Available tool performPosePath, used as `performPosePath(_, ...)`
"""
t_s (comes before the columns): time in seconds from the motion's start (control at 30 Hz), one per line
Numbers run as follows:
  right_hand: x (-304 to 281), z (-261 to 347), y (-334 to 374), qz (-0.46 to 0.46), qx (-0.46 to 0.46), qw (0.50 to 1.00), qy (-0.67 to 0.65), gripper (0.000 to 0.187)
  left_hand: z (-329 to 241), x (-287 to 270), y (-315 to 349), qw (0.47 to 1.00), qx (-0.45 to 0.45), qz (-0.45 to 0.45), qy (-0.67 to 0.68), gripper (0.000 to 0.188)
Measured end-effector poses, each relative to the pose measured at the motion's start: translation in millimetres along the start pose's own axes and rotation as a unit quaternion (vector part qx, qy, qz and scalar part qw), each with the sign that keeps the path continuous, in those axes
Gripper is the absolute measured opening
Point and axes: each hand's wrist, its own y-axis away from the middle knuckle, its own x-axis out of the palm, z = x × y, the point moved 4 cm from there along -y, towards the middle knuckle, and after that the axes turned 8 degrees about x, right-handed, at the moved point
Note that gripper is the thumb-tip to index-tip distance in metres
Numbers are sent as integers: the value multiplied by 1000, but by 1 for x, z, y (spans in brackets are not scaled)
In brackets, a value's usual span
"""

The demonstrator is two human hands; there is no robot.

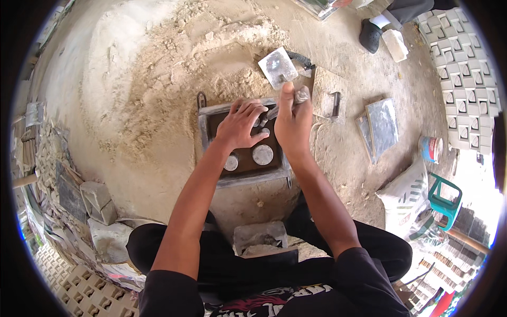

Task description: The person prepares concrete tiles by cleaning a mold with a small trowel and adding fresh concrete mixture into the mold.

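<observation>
A rectangular metal-edged mould (248, 182) lies on the ground before me, filled with dark, damp-looking material. Round grey discs (262, 155) sit in it. My left hand (242, 126) rests over the mould's upper left, fingers spread and thumb apart, beside short dark pegs. At the mould's upper right, my right hand (293, 119) is closed around a tool with a rounded grey handle end (302, 95). Its lower part is mostly hidden; a narrow grey piece shows between my hands. Just past my right thumb lies a square whitish plate (277, 64).
Loose sandy powder (174, 68) is heaped beyond the mould. To the right are a board with a slot (325, 98), flat grey plates (381, 127), a tin (430, 149), a white sack (409, 195) and a green plastic stool (444, 201). Patterned blocks (465, 68) are stacked farther right. Another person's shoe (369, 36) shows.
</observation>
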Motion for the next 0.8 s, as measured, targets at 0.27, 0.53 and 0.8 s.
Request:
performPosePath(0.27, -4, 5, 15, 57, 9, 998, 1, 41, 0, -3, 3, 1000, -2, -22, 4, 78)
performPosePath(0.53, -3, 9, 23, 69, 14, 997, 12, 41, 1, 0, 2, 1000, -18, 16, -10, 83)
performPosePath(0.8, 5, 18, 28, 92, 30, 995, 19, 40, 1, 7, 7, 999, -35, 24, -13, 82)
